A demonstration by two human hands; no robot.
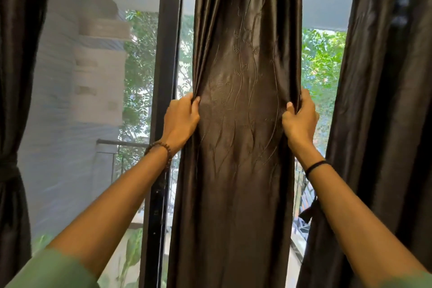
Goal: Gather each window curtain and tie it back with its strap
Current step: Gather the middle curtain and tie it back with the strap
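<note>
Head view: my left hand (181, 114) and right hand (300, 116) each pinch an edge of the middle curtain (238, 72), hanging against the window (145, 65); I'd draw both edges together evenly, bunching the folds tight; its likely strap (308, 213) dangles beside my right forearm (346, 206)

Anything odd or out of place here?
Nothing looks damaged. The left hand and right hand grip the middle curtain by its edges. One dark strap dangles untied between that curtain and the right curtain; the left curtain is tied.
</note>
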